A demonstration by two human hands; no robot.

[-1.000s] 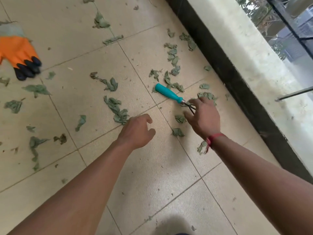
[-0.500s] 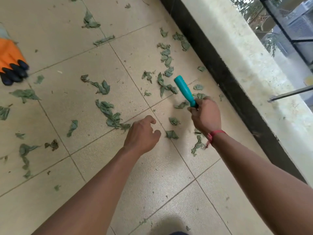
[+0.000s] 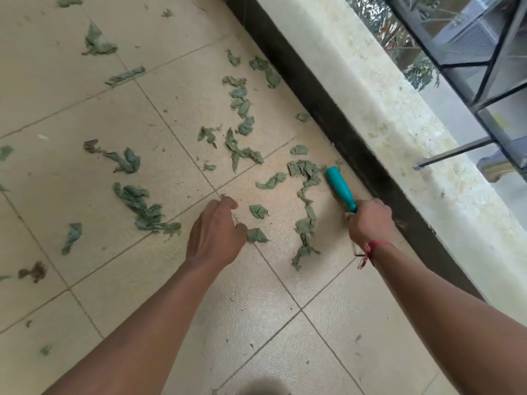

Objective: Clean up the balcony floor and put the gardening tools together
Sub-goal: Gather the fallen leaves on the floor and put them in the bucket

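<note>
My right hand (image 3: 369, 220) grips a small garden tool by its metal end, and the teal handle (image 3: 340, 188) sticks up and away from me, close to the black skirting. The tool's head is hidden inside my fist. My left hand (image 3: 215, 232) hovers low over the beige tiled floor (image 3: 142, 280) with its fingers loosely curled and nothing in them, right beside a small green leaf scrap (image 3: 256, 235). Several dry green leaf scraps (image 3: 306, 201) lie scattered across the tiles between and beyond my hands.
A black skirting (image 3: 328, 115) and a pale stone ledge (image 3: 399, 132) run diagonally along the right, with a dark metal railing (image 3: 484, 67) above. More leaf scraps (image 3: 139, 203) lie to the left. A red thread is tied on my right wrist.
My right hand picked the teal-handled tool off the floor and carried it right, toward the skirting. The view shifted, so the orange glove at the left is out of frame.
</note>
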